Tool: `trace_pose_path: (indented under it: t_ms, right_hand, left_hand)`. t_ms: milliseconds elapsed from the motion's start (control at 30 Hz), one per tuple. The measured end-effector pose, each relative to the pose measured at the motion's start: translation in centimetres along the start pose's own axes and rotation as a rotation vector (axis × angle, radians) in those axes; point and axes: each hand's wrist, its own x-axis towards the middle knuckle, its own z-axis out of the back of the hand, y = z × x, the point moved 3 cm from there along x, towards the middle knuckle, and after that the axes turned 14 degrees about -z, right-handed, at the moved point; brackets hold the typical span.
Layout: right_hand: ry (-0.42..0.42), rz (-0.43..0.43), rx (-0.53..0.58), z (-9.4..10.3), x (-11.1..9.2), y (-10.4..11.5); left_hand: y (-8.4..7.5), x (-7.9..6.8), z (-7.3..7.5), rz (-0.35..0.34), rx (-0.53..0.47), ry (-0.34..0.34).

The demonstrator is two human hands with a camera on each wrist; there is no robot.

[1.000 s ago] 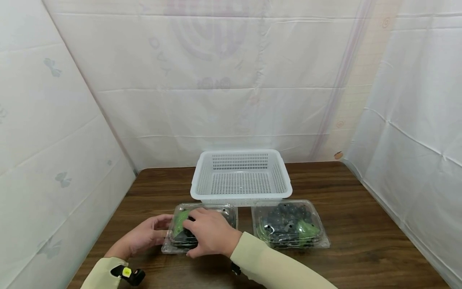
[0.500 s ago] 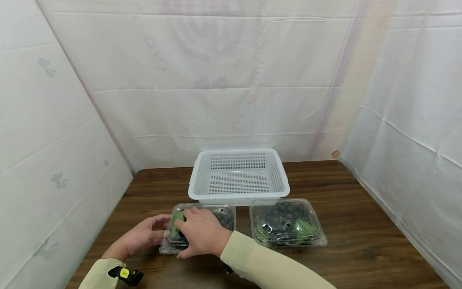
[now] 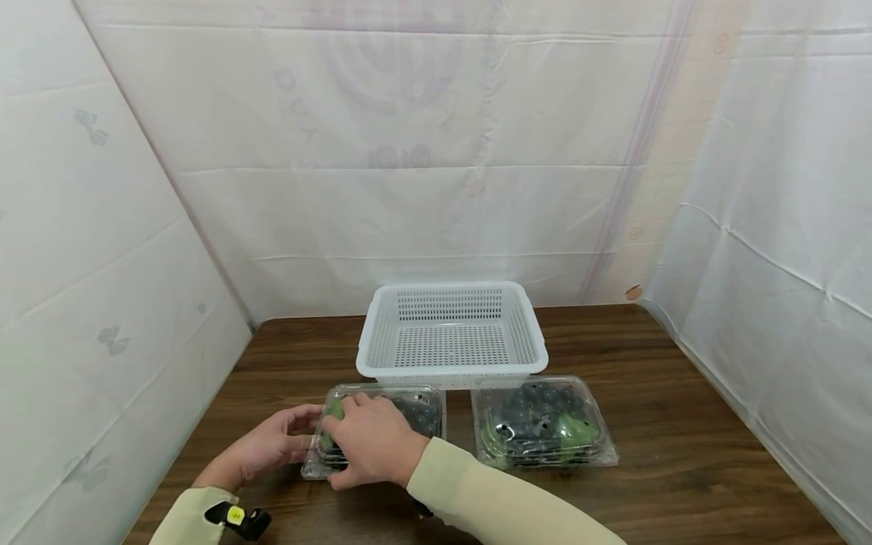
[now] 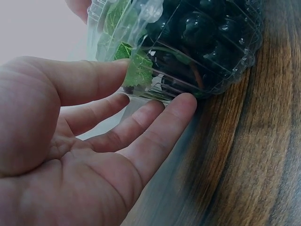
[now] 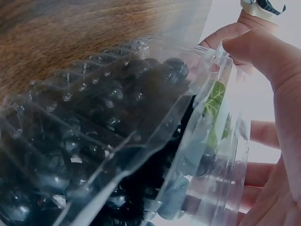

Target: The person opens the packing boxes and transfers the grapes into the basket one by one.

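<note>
A clear plastic clamshell box [image 3: 431, 401] of dark grapes [image 3: 417, 415] with a green leaf lies before me on the table, left of centre. My right hand [image 3: 377, 441] reaches over it; the right wrist view has the thumb of this hand [image 5: 277, 61] at the rim and the fingers beyond the clear plastic, gripping the edge. My left hand [image 3: 272, 440] is at the box's left side. In the left wrist view, its thumb [image 4: 101, 80] and fingertips hold the plastic edge beside the leaf [image 4: 138, 68]. A second clamshell box [image 3: 545, 424] of grapes sits to the right, untouched.
Behind both boxes stands a white perforated basket [image 3: 453, 371] with nothing in it. Everything rests on a dark wood-grain table [image 3: 681, 454]. Pale sheets [image 3: 436, 212] hang as walls at the back and both sides.
My right hand has shifted left across the lid of the left box. My left hand stays at that box's side, and the boxes and basket keep their places on the table.
</note>
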Motion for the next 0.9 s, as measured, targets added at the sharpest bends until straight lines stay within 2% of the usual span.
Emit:
trace_pose_path:
  t_ms: [300, 567, 900]
  right_hand:
    - [0.055, 0.000, 0.009, -0.1, 0.2, 0.4]
    - [0.004, 0.011, -0.043, -0.2, 0.2, 0.7]
    - [-0.074, 0.044, -0.105, -0.5, 0.2, 1.2]
  left_hand:
    - [-0.1, 0.0, 0.0, 0.011, 0.017, -0.003]
    - [-0.1, -0.1, -0.1, 0.018, 0.060, 0.013]
    - [-0.1, 0.1, -0.1, 0.004, 0.043, 0.013]
